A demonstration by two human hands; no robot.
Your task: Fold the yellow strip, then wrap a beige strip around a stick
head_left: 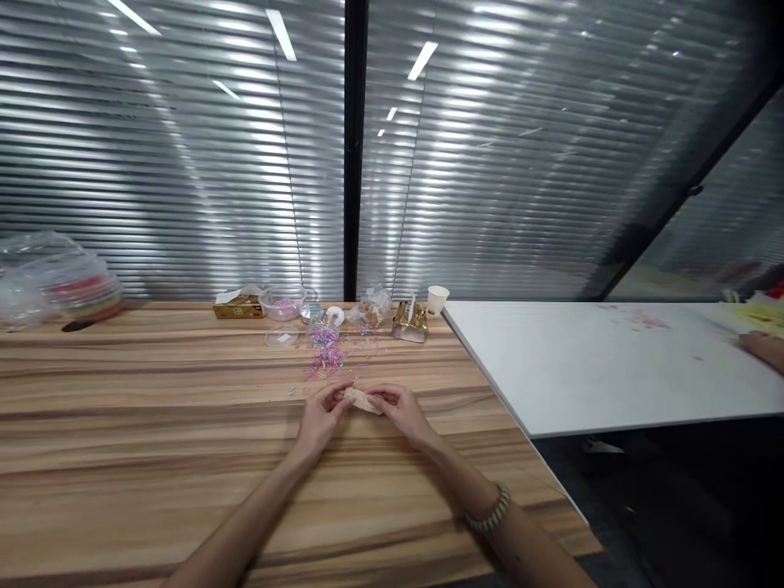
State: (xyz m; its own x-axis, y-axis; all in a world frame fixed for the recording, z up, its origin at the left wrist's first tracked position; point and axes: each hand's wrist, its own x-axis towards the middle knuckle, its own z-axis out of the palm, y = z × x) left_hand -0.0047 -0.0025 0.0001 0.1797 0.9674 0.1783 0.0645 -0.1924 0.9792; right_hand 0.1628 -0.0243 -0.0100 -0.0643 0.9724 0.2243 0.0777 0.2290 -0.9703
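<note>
Both hands are on one small pale tan piece (363, 399), held just above the wooden table (153, 425) near its middle. Left hand (322, 413) pinches the left end, right hand (397, 408) pinches the right end, fingers curled in tight on it, so neither hand is spread wide. Can't make out what the piece really is, it's too small and a bit blurry, maybe a flat strip or a little packet

My guess on handling: very light, probably thin and a bit bendy, since it takes only fingertips to hold it up. Doesn't look fragile or slick, but something that small could slip out easily, so gripping it at the two ends like this seems the sensible way, thumb on one face and forefinger on the other

Just beyond the hands there's a scatter of tiny pink, blue and purple beads (324, 359) loose on the wood. Behind that a clear bowl (282, 304), a round lid (281, 336), a gold box (238, 307), a crumpled gold bag (410, 322) and a white cup (437, 300). Far left is a stack of clear tubs (82, 294). A white table (612, 367) butts up on the right, with someone else's hand (763, 349) at its far edge. Beaded bracelet (488, 512) on the right wrist
</note>
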